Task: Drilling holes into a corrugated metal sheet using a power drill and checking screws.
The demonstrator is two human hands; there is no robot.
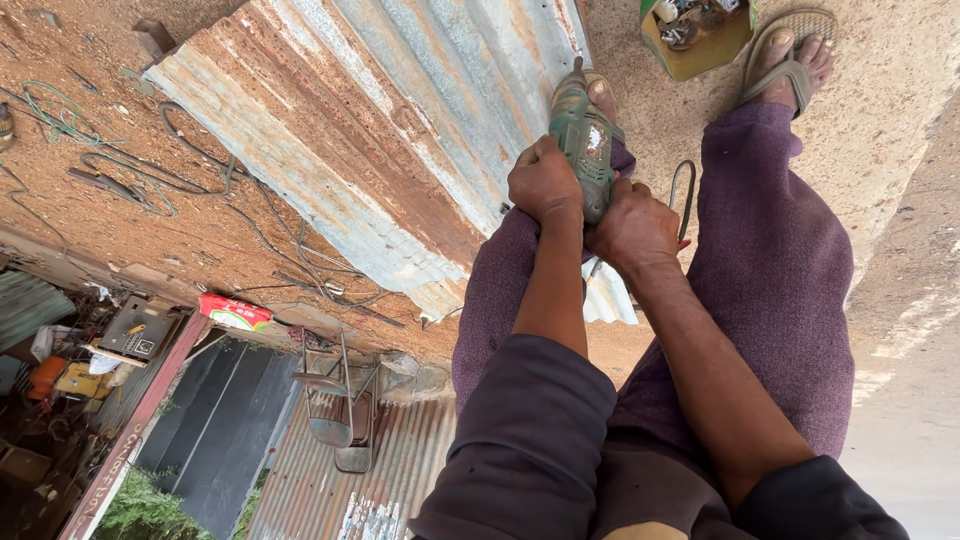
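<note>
Green power drill (584, 140), worn and dusty, pointed down and away from the body, nose at the near edge of a rusty corrugated metal sheet (380, 130). Held low, in front of the knees, over sandy ground (880, 110). Bit itself too small to make out against the sheet.

Left hand (545, 182) clenched around the drill body from the left side, fingers wrapped tight, knuckles up. Right hand (633, 229) clamped on the rear grip just behind and right of the left hand, fingers curled under and mostly hidden; the two hands nearly touching. Both forearms bare, dark sleeves (530, 440) pushed up near the elbows.

Black cable loop (684, 195) just right of the right hand, lying against the purple trousers (770, 270). Trouser legs on either side of the drill, left knee pressed against the sheet's edge. Toes of one foot (601, 95) showing just beyond the drill, resting on the sheet. Other foot in a worn sandal (790, 50) further out on the sand.

Yellow-green box (697, 35) of small metal parts just beside the sandalled foot, at the top of the view.

Sheet streaked rust-brown and grey, lying flat, running away to the upper left. Tangled wires (150, 170) on reddish dirt beyond it. Further off: red packet (234, 313), metal chair frame (340, 405), more corrugated sheeting (350, 480), cluttered stall with boxes (70, 360).
</note>
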